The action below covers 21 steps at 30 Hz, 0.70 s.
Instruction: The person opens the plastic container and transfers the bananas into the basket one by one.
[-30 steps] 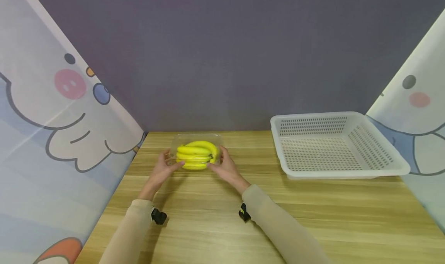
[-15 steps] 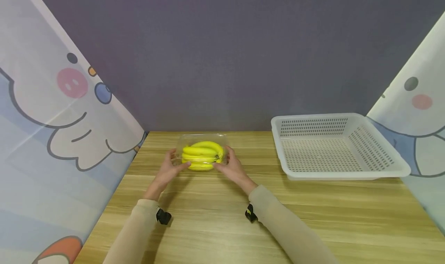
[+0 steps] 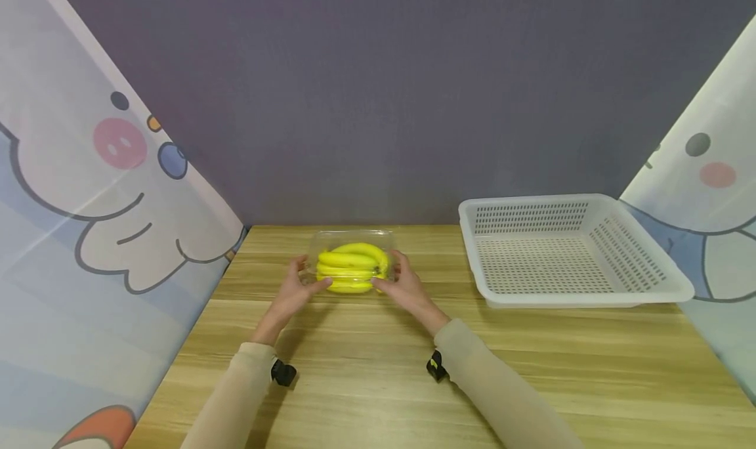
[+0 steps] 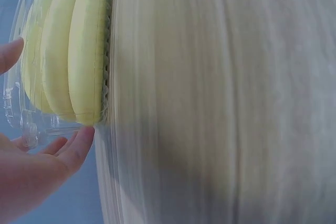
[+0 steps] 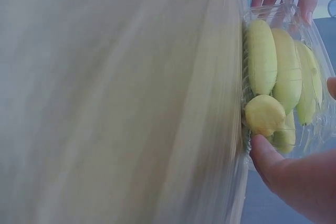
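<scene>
- Currently both hands hold a clear box (image 3: 321, 243) of bananas (image 3: 350, 265) between them, toward the far edge of the bench (image 3: 354, 396), left of its middle
- The left hand (image 3: 292, 293) has the left end: its fingers (image 4: 76, 148) are spread part-way and bent round that end, the thumb on the near side
- The right hand (image 3: 410, 293) has the right end in much the same grip, fingers part-open to the box's width and thumb at the near side
- In the left wrist view, one fingertip reaches the box's lower corner, just beside the end of a banana
- The box lies level, its long side facing the person, with the yellow bananas packed side by side inside
- Its base is right at the bench top, though I can't quite tell from these angles whether it touches or hangs just above
- Well apart to the right, a white basket (image 3: 581, 299) with slotted walls stands on the bench
- Beige sleeves (image 3: 502, 386) cover both forearms, a small black camera (image 3: 284, 373) at each wrist
- Behind rises a dark grey wall (image 3: 378, 101), with cartoon-print panels (image 3: 47, 291) on either side
</scene>
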Each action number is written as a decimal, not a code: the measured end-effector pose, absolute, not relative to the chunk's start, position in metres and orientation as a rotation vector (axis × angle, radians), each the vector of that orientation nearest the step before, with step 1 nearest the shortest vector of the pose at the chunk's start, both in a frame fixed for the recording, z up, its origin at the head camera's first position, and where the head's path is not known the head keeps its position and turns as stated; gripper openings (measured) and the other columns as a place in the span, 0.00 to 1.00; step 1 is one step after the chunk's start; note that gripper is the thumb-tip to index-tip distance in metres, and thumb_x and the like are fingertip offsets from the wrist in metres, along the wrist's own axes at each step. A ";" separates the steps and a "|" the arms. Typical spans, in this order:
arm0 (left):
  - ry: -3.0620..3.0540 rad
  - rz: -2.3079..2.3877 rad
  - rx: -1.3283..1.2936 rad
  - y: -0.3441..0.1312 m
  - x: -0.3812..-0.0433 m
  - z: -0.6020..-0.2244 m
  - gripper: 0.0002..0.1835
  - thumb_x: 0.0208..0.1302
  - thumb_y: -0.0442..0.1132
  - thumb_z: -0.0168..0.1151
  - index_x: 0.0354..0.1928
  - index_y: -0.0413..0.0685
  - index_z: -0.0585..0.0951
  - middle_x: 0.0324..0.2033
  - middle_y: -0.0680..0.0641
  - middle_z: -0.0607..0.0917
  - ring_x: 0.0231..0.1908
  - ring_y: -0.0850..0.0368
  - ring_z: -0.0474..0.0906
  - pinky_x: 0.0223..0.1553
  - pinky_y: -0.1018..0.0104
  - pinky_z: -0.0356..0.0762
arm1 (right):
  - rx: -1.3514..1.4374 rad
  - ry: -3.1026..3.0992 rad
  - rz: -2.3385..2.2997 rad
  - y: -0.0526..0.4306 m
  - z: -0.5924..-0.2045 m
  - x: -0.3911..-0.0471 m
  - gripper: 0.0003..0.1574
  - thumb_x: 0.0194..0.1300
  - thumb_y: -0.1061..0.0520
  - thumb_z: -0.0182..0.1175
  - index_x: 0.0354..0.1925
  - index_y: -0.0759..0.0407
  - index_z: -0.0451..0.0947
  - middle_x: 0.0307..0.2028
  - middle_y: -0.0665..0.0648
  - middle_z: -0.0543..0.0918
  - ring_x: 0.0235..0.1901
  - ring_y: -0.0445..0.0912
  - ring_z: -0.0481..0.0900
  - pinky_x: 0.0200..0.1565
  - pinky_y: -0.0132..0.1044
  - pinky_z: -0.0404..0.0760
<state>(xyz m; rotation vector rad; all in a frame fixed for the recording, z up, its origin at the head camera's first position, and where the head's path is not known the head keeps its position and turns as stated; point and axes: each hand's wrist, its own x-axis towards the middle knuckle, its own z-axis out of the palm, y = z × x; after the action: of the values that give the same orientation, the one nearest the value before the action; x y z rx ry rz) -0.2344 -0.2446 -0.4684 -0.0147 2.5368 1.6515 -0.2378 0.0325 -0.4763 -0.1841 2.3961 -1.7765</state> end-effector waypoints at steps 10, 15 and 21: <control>2.560 1.591 0.017 -0.236 -0.233 -0.469 0.56 0.63 0.55 0.72 0.80 0.48 0.45 0.74 0.32 0.52 0.69 0.31 0.59 0.63 0.37 0.68 | -0.153 2.401 -1.771 0.047 -0.474 -0.232 0.57 0.64 0.46 0.70 0.79 0.52 0.49 0.70 0.73 0.65 0.67 0.65 0.68 0.64 0.61 0.70; 2.546 1.589 0.033 -0.232 -0.233 -0.469 0.57 0.61 0.56 0.73 0.81 0.50 0.45 0.74 0.32 0.54 0.69 0.30 0.60 0.63 0.36 0.67 | -0.158 2.393 -1.785 0.053 -0.474 -0.229 0.56 0.65 0.48 0.70 0.79 0.53 0.49 0.70 0.73 0.65 0.67 0.66 0.68 0.64 0.61 0.70; 2.543 1.589 0.045 -0.225 -0.232 -0.469 0.58 0.60 0.56 0.74 0.81 0.51 0.46 0.74 0.31 0.54 0.71 0.30 0.57 0.66 0.35 0.63 | -0.168 2.392 -1.803 0.059 -0.474 -0.226 0.56 0.65 0.49 0.69 0.79 0.55 0.49 0.70 0.74 0.64 0.67 0.67 0.67 0.64 0.61 0.69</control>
<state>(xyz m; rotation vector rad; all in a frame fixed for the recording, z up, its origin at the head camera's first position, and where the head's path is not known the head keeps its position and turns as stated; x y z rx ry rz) -0.2321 -0.2251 -0.4688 0.0451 2.5429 1.5888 -0.2259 0.0590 -0.4743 -0.1680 2.3921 -1.8025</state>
